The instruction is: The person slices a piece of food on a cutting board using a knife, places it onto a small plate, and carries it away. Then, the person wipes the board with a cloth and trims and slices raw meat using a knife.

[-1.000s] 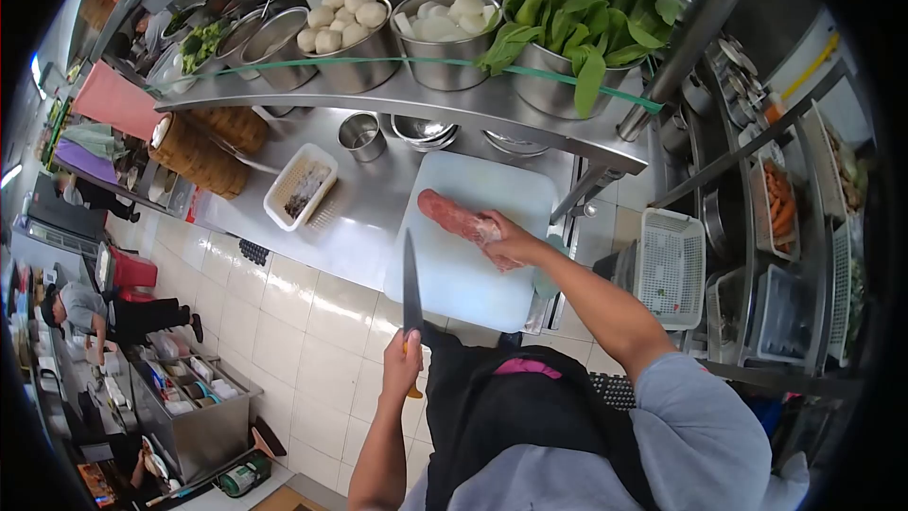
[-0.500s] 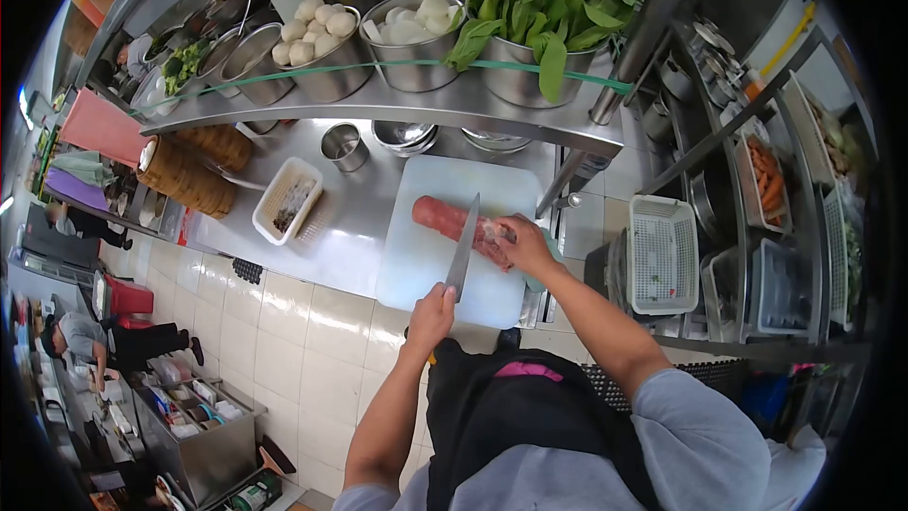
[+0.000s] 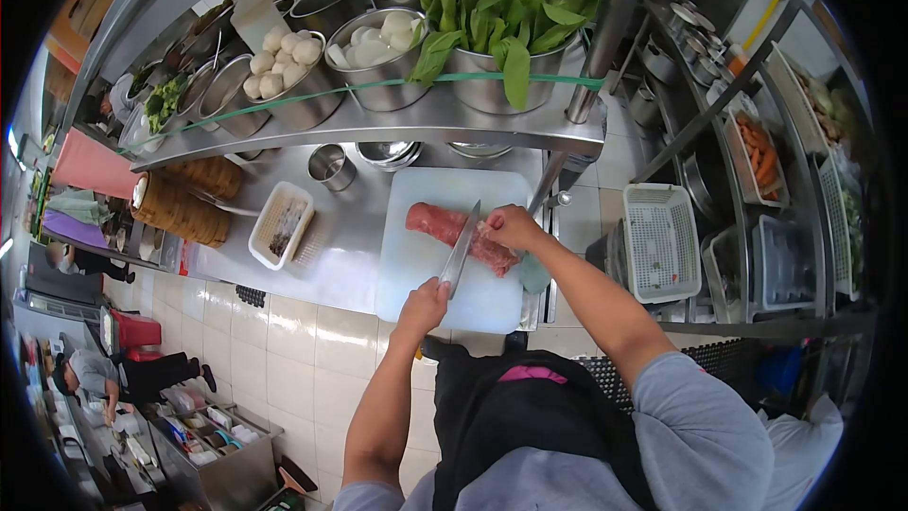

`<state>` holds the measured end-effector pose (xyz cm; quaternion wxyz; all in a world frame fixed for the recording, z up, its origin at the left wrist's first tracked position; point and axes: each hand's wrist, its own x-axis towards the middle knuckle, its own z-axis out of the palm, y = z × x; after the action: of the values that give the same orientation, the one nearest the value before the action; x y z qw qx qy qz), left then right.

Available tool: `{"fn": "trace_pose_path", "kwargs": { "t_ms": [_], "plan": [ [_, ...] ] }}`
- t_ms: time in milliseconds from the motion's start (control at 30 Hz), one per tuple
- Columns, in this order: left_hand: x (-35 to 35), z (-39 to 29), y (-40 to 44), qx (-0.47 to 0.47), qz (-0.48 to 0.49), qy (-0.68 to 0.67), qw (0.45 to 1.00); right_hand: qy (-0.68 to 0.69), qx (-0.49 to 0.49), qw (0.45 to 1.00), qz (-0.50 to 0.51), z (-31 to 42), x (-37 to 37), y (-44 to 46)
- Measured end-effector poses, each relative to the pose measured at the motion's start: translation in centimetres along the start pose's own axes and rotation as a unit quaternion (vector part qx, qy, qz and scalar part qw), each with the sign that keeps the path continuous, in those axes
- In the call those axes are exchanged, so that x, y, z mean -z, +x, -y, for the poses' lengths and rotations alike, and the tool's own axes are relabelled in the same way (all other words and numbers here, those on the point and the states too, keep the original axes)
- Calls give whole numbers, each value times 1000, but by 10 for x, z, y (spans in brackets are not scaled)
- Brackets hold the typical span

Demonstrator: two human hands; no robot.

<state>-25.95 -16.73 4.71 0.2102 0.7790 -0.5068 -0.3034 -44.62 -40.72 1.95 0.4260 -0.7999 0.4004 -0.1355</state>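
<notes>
A long piece of red meat (image 3: 435, 221) lies diagonally on the white cutting board (image 3: 405, 295). My left hand (image 3: 425, 306) is closed around the handle of a large knife (image 3: 459, 254), near the board's front left part. The blade points away from me and crosses the meat at about its middle; its cutting depth cannot be made out. On the other side of the blade, my right hand (image 3: 512, 227) pinches the upper edge of the meat with its fingertips. A greenish cloth (image 3: 534, 274) rests at the board's right edge.
Steel pots of white balls (image 3: 282, 62), pale cut vegetables (image 3: 376, 43) and leafy greens (image 3: 515, 14) stand on the raised shelf (image 3: 378, 123). A white basket (image 3: 281, 225) and steel cup (image 3: 332, 167) are left of the board. A shelf post (image 3: 605, 38) rises at right.
The knife has come from left of the board to lie across the meat. My right hand has gone from gripping the meat's near end to pinching its upper edge. The view has shifted.
</notes>
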Motion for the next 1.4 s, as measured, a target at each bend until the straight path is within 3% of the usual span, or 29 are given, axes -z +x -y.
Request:
{"fn": "trace_pose_path", "kwargs": {
  "t_ms": [200, 300, 367, 400, 467, 533, 600, 667, 767, 1267, 1333, 1400],
  "plan": [
    [3, -10, 15, 43, 56, -11, 997, -32, -20, 999, 24, 4, 0, 1],
    [-2, -22, 36, -12, 28, 22, 999, -17, -29, 999, 30, 5, -1, -4],
    [23, -66, 37, 109, 117, -41, 986, -11, -20, 999, 27, 1, -6, -8],
    [22, -65, 39, 107, 117, -39, 987, 1, -7, 1000, 21, -2, -10, -10],
    [20, -59, 45, 61, 109, -36, 992, 20, 24, 999, -12, -5, -18, -16],
    [28, -58, 41, 61, 141, -9, 988, -2, 2, 998, -64, -4, -33, -20],
    [22, -28, 41, 1, 129, 41, 991, 55, -37, 994, -90, -4, -41, -23],
    [41, -53, 27, 86, 174, 28, 981, 59, -26, 992, -106, 1, -42, -32],
    [48, -62, 23, 91, 191, 67, 975, 69, -29, 984, -164, 5, -49, -37],
    [50, -96, 17, 141, 184, 109, 967, 80, -22, 979, -184, 0, -66, -36],
    [56, -85, 12, 107, 193, 146, 964, 102, -63, 978, -169, 1, -68, -35],
    [42, -43, 21, 54, 160, 160, 973, 96, -29, 977, -188, -1, -73, -33]
  ]
}}
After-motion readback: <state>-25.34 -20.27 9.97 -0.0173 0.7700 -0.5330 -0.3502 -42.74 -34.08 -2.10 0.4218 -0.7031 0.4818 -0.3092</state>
